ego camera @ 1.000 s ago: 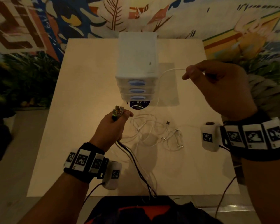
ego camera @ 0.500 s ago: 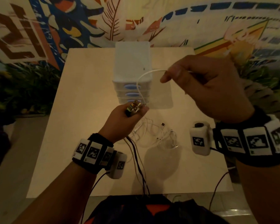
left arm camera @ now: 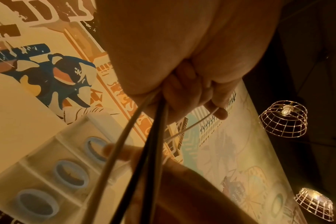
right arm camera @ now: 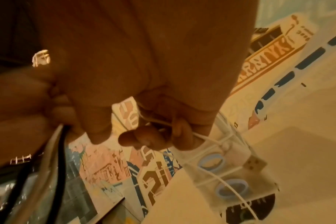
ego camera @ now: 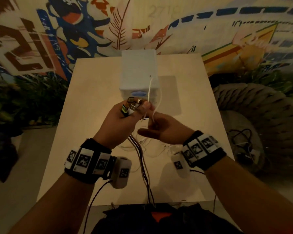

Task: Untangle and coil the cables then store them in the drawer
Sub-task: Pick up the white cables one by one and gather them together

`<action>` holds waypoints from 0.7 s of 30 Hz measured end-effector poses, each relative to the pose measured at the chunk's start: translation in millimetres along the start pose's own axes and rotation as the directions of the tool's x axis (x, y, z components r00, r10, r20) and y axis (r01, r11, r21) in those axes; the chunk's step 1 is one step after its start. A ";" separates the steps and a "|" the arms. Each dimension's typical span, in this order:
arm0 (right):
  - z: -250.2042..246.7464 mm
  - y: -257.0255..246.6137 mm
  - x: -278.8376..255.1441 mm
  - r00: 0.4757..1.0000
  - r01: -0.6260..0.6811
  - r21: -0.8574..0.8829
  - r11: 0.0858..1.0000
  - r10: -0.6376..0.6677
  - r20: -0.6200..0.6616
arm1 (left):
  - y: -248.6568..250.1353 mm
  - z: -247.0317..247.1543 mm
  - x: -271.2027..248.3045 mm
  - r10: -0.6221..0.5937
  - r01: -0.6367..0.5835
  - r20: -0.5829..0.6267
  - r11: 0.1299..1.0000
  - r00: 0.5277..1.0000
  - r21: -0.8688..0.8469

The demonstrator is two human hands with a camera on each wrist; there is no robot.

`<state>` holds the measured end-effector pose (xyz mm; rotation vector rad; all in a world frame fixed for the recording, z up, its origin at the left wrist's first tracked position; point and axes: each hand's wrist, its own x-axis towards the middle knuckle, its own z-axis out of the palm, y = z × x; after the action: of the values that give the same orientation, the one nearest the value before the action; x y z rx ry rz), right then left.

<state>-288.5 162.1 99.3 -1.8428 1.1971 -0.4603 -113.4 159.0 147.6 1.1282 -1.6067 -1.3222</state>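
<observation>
Our left hand (ego camera: 120, 122) grips the bundled cable plugs (ego camera: 131, 105) above the table (ego camera: 85, 115), right hand (ego camera: 161, 130) pinches the thin white cable (ego camera: 155, 105) near the drawer unit (ego camera: 139, 76); slack could re-snag the loose pile if we tug.

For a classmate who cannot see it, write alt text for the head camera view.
Two hands meet above a pale table: the left hand grips a bundle of cable plugs, the right hand pinches a thin white cable. Behind them stands a white drawer unit; loose white cables lie beneath.
</observation>
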 end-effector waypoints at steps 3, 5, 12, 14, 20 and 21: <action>16.9 9.3 15.5 0.996 0.045 -0.005 0.999 -0.045 -0.074 | 1.6 -4.7 0.0 0.020 -0.019 -0.012 0.999 1.000 0.033; 12.9 8.3 18.5 0.995 0.050 0.088 0.995 -0.042 -0.095 | -4.5 -10.1 0.1 0.024 -0.024 -0.039 1.000 0.999 -0.012; -40.3 -42.4 7.1 0.928 0.116 0.141 0.983 -0.057 -0.369 | -29.5 -16.0 0.8 0.017 -0.003 -0.124 0.994 0.992 0.110; -51.7 -60.4 1.9 0.914 0.218 0.173 0.961 -0.138 -0.383 | -35.6 -13.3 2.8 0.001 0.014 -0.086 0.984 0.996 0.179; -72.0 -101.1 -14.5 0.876 0.416 0.338 0.845 -0.272 -0.398 | -38.5 2.0 13.8 -0.043 0.050 -0.039 0.976 0.998 0.212; -74.1 -103.4 -16.9 0.869 0.438 0.356 0.826 -0.286 -0.404 | -37.4 5.1 14.5 -0.041 0.050 -0.050 0.979 0.998 0.197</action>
<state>-290.7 159.3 227.6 -1.6266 0.8413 -1.2073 -116.7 144.1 110.2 1.3119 -1.7171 -1.1754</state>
